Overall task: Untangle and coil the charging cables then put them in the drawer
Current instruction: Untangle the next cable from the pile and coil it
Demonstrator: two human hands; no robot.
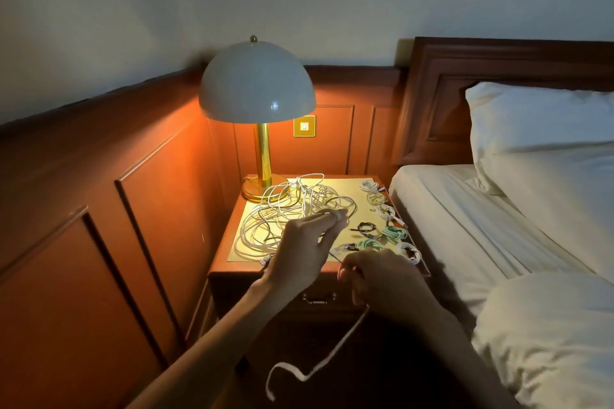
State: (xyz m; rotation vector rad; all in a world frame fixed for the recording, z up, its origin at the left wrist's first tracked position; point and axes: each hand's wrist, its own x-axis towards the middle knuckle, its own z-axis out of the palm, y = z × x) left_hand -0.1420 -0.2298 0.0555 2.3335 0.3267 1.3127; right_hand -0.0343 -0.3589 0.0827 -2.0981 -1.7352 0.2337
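A tangle of white charging cables [282, 212] lies on the left half of the nightstand top [345, 189]. Several coiled cables, white [409, 251], mint green [393, 232] and black [366, 227], sit in a row along its right edge. My left hand [304, 247] hovers over the tangle and pinches a white cable at its fingertips. My right hand [382, 279], at the front edge, grips the same white cable [332, 352], whose free end hangs down in front of the drawer [317, 297]. The drawer is closed.
A lit dome lamp [257, 83] with a brass stem stands at the back left of the nightstand. A bed with white sheets [481, 226] and a pillow [545, 123] lies close on the right. Wood panelling [99, 192] runs along the left.
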